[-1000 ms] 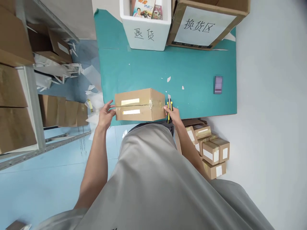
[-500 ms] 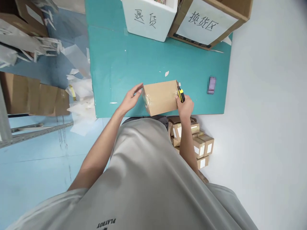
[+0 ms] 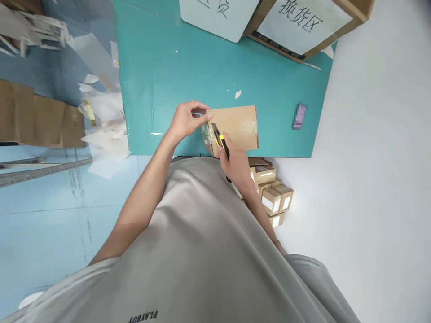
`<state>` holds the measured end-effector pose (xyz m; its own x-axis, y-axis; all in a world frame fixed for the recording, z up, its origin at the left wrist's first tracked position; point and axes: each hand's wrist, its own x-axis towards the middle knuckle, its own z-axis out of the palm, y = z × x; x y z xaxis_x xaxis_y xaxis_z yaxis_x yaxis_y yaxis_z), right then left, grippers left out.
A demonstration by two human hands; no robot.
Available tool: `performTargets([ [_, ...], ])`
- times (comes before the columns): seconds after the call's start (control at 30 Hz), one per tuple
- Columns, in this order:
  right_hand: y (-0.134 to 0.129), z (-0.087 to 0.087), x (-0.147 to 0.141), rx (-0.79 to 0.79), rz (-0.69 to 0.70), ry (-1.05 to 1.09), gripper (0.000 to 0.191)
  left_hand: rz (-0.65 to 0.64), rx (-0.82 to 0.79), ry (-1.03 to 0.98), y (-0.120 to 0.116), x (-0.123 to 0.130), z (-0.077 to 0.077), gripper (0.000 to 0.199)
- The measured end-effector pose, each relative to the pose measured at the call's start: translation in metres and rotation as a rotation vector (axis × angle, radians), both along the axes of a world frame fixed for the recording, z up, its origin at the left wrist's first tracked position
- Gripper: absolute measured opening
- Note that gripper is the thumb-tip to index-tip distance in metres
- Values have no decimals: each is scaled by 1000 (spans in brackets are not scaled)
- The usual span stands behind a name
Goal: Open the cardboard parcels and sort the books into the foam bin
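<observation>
A small brown cardboard box [image 3: 237, 125] lies near the front edge of the green table, with clear tape on its ends. My left hand [image 3: 189, 119] grips its far left corner, thumb on the top face and fingers along the far side. In my right hand [image 3: 235, 165] is a black and yellow box cutter [image 3: 221, 141], closed in the fingers. Its blade end points at the box's left end, over the top face; whether it touches the cardboard I cannot tell.
On the green table [image 3: 151, 36] stand a white bin [image 3: 215, 20] and a large labelled carton [image 3: 303, 29] at the back. A pixelated purple item [image 3: 299, 116] lies at right. Small boxes [image 3: 276, 197] are stacked below the front edge. Paper scraps [image 3: 104, 107] litter the left.
My right hand has carried the box cutter from the box's right end to its left end. My left hand has closed on the far left corner. The box has shifted slightly right.
</observation>
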<state>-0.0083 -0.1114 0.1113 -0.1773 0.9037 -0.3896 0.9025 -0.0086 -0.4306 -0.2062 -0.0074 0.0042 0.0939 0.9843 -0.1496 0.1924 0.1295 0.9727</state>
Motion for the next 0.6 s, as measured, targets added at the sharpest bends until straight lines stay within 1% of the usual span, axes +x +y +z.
performTargets([
  [0.1,3,-8,-9,-46,5,-64,63,3,-20,-9,1,0,-1,31],
  [0.2,5,-7,-12,-88,9,-114,63,10,-32,-31,1,0,-4,32],
  [0.33,10,6,-24,-149,5,-143,65,23,-25,-62,0,1,-8,30],
  [0.47,22,20,-43,-202,13,-182,66,43,-29,-62,-3,4,-11,30],
  [0.53,26,24,-50,-199,25,-209,62,59,-25,-53,-5,6,-12,30],
  [0.6,22,27,-52,-213,87,-250,54,88,-14,-38,-7,9,-12,31],
])
